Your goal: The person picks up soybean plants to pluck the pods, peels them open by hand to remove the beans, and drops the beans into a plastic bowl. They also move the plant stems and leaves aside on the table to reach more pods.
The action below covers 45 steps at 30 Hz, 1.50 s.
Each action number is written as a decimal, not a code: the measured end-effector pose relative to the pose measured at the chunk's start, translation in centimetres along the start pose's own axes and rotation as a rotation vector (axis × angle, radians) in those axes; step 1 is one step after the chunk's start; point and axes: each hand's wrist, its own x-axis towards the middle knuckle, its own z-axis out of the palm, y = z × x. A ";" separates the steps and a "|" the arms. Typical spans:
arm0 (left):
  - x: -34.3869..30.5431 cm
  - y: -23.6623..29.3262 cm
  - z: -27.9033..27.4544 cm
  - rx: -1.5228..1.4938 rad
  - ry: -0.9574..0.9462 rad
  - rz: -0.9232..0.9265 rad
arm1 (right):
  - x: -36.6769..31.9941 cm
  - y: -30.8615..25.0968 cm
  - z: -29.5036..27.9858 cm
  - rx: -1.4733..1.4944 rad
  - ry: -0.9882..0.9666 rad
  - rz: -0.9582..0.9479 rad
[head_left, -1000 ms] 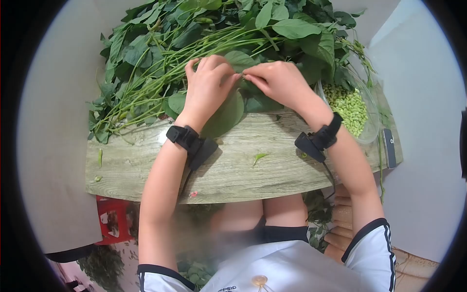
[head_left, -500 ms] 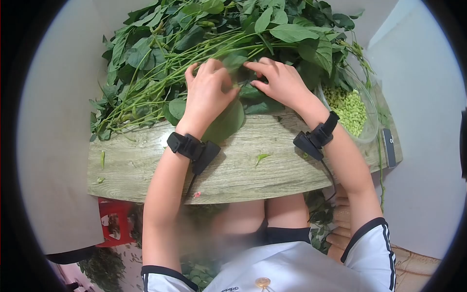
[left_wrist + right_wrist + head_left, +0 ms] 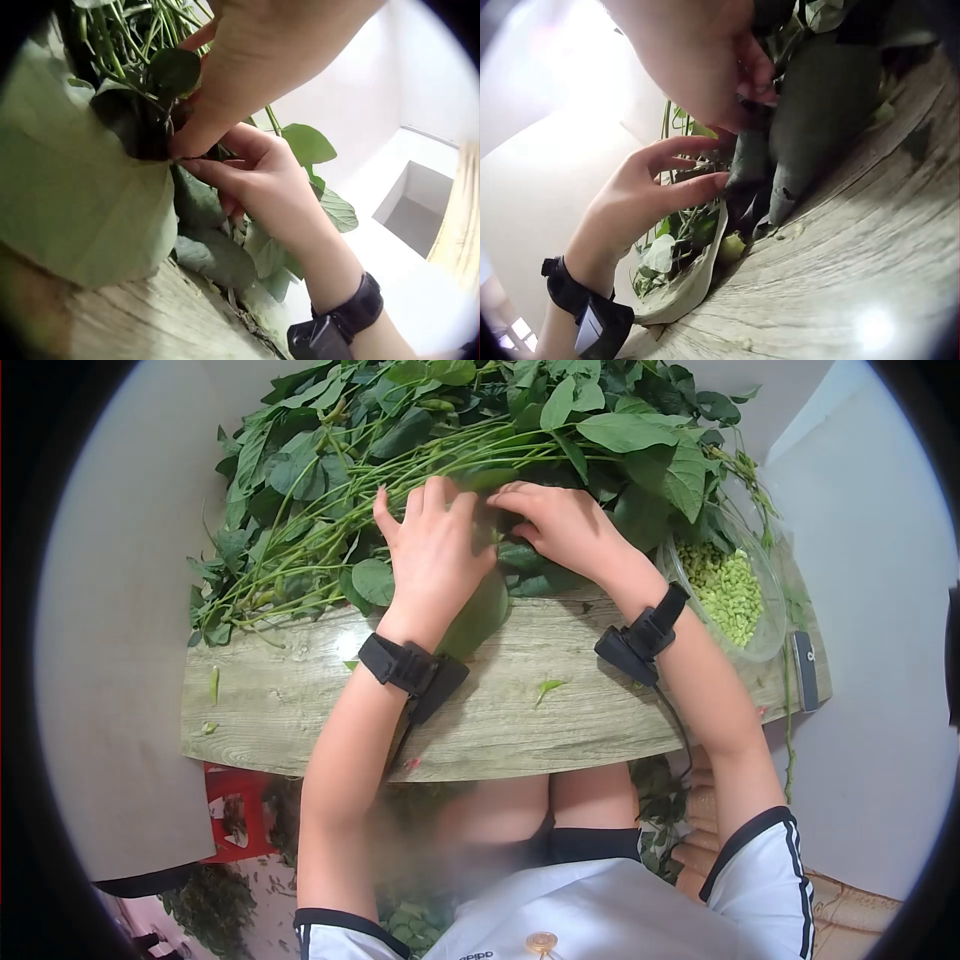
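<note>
In the head view, my left hand point(image 3: 437, 550) is at the near edge of a heap of leafy green plants point(image 3: 330, 460), its fingers and thumb around part of a leafy stem. A large leaf point(image 3: 82, 165) hangs beside the left thumb in the left wrist view. Just to the right, my right hand point(image 3: 568, 530) pinches at the same spot, thumb and fingertips bent together. In the left wrist view the tips of both hands nearly meet beside dark leaves point(image 3: 199, 199). What lies between the fingertips is mostly hidden.
A clear bowl point(image 3: 772, 632) of shelled green beans point(image 3: 728, 595) stands right of the right forearm. Near it lies a phone point(image 3: 804, 672). Loose green pods point(image 3: 548, 688) lie on the wooden tabletop point(image 3: 500, 730). A red stool point(image 3: 235, 820) is below at left.
The hands drew apart slightly, then came closer together again. The left hand moved a little right, and the right fingertips shifted left toward it.
</note>
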 end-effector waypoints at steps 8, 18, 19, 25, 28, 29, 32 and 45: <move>-0.1 -0.4 -0.9 0.029 -0.048 0.017 | 1.7 -0.4 -0.4 0.051 -0.112 0.128; -0.2 -0.9 -0.9 0.020 -0.085 0.040 | 3.4 -0.9 2.1 0.373 -0.156 0.481; -0.2 -1.0 -0.8 0.015 -0.097 0.036 | 3.4 -0.7 2.4 0.365 -0.139 0.475; -0.1 -1.0 -0.7 0.004 -0.118 0.023 | 4.1 -1.6 0.0 0.617 -0.384 0.653; -0.2 -1.2 -0.2 0.005 -0.080 0.036 | 3.6 -1.4 -0.5 0.666 -0.397 0.683; -0.3 -1.2 0.0 0.017 -0.058 0.046 | 3.4 -1.5 -0.6 0.714 -0.370 0.692; -0.2 -1.1 0.3 0.026 -0.049 0.030 | 3.2 -1.9 -0.5 0.681 -0.373 0.737; -0.4 -1.3 0.5 -0.011 -0.031 0.044 | 3.7 -1.8 -0.1 0.769 -0.465 0.795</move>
